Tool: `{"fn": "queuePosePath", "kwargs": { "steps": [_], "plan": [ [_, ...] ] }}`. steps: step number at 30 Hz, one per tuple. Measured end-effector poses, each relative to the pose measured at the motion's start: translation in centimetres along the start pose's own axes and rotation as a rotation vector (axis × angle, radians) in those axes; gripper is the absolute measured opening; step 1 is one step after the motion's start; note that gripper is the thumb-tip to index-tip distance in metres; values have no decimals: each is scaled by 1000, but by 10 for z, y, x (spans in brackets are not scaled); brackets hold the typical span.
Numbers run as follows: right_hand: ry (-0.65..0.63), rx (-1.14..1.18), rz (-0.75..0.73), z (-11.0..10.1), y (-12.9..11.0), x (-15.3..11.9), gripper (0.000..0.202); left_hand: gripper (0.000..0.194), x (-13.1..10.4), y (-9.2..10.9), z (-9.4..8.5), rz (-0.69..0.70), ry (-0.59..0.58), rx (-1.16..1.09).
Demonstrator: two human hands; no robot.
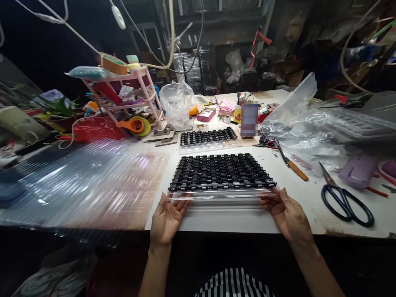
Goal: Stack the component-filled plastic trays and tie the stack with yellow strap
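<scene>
A clear plastic tray [216,195] filled with rows of small black parts [221,171] is held level just over the white tabletop. My left hand [169,214] grips its near left corner, palm up, with fingers under the edge and the thumb at the side. On the near right corner, my right hand [286,212] is closed in the same way, its fingertips partly hidden beneath the tray. Behind it lies a second clear tray of black parts [208,137], touched by neither hand.
Clear ribbed plastic sheets [93,181] cover the table's left side. On the right lie large scissors [345,202], a wooden-handled tool [297,170] and crumpled plastic bags [315,128]. A pink rack [148,95] and a propped phone [250,119] stand behind. Cables hang overhead.
</scene>
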State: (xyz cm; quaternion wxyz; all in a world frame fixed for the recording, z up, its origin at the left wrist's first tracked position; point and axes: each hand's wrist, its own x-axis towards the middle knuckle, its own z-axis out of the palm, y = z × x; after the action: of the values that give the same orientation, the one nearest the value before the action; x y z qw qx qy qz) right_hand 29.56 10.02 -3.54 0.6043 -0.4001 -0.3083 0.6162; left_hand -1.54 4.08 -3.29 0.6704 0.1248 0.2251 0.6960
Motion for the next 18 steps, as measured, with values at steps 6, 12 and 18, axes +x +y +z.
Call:
{"fn": "queuePosePath", "kwargs": {
  "steps": [6, 12, 18],
  "plan": [
    [-11, 28, 37, -7, 3, 1, 29, 35, -2, -1, 5, 16, 44, -24],
    [-3, 63, 84, -8, 2, 4, 31, 37, -3, -2, 4, 0, 69, -41],
    [77, -61, 141, -7, -1, -37, 25, 28, -7, -4, 2, 33, 189, 42]
  ]
}}
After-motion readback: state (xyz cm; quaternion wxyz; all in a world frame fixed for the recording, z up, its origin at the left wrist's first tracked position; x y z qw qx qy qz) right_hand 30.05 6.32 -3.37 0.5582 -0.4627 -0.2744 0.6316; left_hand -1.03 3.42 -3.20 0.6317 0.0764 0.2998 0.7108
